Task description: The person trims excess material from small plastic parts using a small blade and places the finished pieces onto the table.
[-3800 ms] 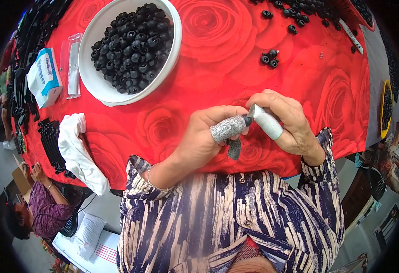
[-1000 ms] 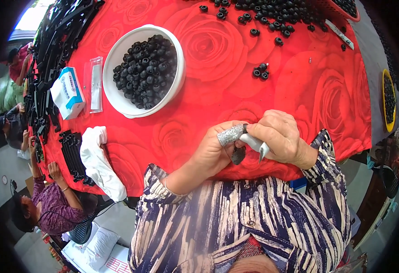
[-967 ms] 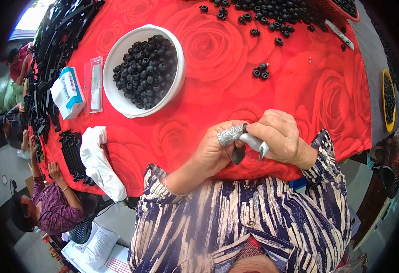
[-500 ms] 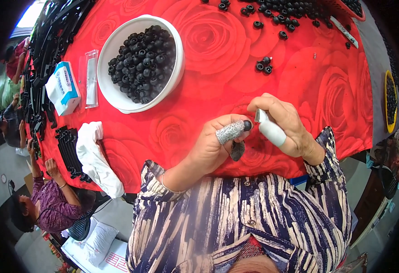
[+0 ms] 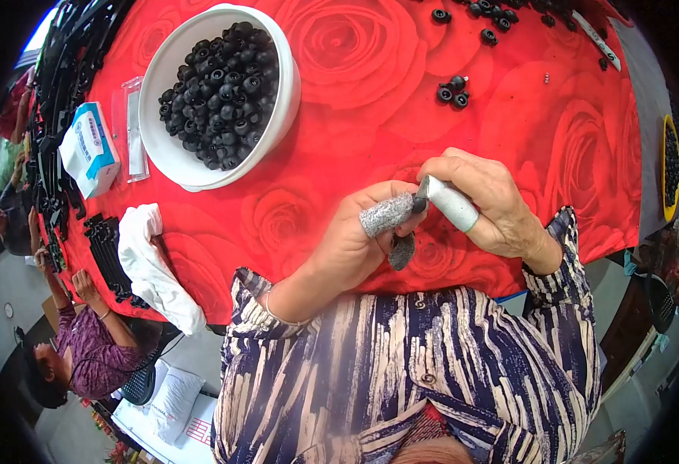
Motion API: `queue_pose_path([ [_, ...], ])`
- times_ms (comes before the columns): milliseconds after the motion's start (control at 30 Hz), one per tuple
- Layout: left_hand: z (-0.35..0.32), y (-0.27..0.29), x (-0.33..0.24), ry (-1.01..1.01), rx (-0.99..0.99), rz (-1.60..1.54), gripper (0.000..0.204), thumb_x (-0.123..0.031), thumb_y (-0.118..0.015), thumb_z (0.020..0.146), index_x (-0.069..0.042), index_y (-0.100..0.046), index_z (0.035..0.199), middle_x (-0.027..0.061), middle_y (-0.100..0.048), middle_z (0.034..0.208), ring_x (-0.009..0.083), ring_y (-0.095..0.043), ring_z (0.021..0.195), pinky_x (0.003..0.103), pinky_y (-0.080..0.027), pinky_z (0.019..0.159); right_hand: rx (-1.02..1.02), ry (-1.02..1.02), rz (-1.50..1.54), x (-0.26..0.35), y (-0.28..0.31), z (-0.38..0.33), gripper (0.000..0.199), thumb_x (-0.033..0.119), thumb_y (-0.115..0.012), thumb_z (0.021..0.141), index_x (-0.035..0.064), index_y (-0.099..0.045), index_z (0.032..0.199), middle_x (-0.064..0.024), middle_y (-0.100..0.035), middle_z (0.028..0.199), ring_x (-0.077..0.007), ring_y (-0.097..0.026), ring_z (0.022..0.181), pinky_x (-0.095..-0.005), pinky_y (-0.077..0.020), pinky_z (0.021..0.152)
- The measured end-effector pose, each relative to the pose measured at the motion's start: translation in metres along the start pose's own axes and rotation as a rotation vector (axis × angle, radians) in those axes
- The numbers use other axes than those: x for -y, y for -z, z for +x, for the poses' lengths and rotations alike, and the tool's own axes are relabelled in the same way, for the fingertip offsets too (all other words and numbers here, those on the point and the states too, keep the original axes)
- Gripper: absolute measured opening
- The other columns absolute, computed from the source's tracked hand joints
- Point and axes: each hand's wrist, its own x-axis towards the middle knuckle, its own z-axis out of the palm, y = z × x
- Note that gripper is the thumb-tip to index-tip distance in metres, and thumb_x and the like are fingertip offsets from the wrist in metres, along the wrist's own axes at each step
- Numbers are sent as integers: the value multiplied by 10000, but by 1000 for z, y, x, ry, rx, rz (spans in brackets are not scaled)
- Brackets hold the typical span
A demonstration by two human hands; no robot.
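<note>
My left hand [image 5: 351, 243] pinches a small round black part [image 5: 419, 203] between thumb and fingers. A grey speckled sleeve [image 5: 387, 215] wraps that thumb, and a dark grey cover [image 5: 402, 252] shows below it on what looks like another finger. My right hand [image 5: 494, 197] meets it from the right, its thumb in a white wrap [image 5: 453, 206]. Between that thumb and the bent forefinger sits a small metal blade [image 5: 424, 188], its tip at the black part. The contact point is partly hidden by the fingers.
A white bowl [image 5: 288, 116] full of black parts stands at the upper left. Beyond my hands lies a small cluster of black parts [image 5: 453, 93]. A tissue pack [image 5: 90, 151], a white cloth [image 5: 150, 267] and black strips [image 5: 107, 247] lie left. A co-worker [image 5: 104, 348] sits there.
The blade in my right hand has come leftward onto the black part; a gap showed between them before. The view has shifted slightly, moving the bowl up and left.
</note>
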Motion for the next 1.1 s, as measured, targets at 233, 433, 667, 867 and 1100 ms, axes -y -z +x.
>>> queue_pose_path([
  [233, 1, 0, -1, -9, -1, 23, 235, -172, -561, 892, 9, -566, 1041, 15, -524, 825, 87, -423, 718, 210, -351, 666, -8, -9, 31, -4, -3, 0, 207, 73, -581, 767, -16, -543, 950, -140, -530, 761, -300, -550, 674, -367, -438, 586],
  [433, 1, -2, -2, 22, -27, 2, 231, -181, -557, 895, 14, -567, 1018, 5, -504, 783, 82, -410, 701, 209, -336, 648, 75, 35, 12, -3, 2, 2, 214, 86, -595, 764, -22, -547, 943, -135, -526, 742, -283, -544, 651, -362, -436, 569],
  [667, -1, -2, -7, 45, -57, 25, 201, -183, -557, 896, -2, -572, 983, -6, -509, 772, 71, -407, 685, 204, -333, 641, -11, 32, -46, 1, 4, 3, 211, 52, -614, 769, -27, -551, 954, -130, -530, 733, -270, -544, 636, -351, -436, 552],
  [867, 0, -1, -6, 46, -32, 13, 242, -196, -564, 891, 6, -566, 1026, 11, -528, 814, 75, -411, 698, 205, -338, 654, -11, 11, -15, -2, 1, 4, 175, 24, -566, 804, -39, -539, 965, -124, -546, 754, -253, -546, 648, -321, -425, 575],
  [1100, 0, 2, -5, 43, -15, 36, 281, -202, -567, 884, 19, -553, 1057, 23, -538, 838, 84, -421, 710, 211, -343, 666, 22, 13, 20, -3, 0, 3, 172, 29, -565, 805, -42, -534, 959, -122, -545, 753, -256, -542, 648, -325, -423, 578],
])
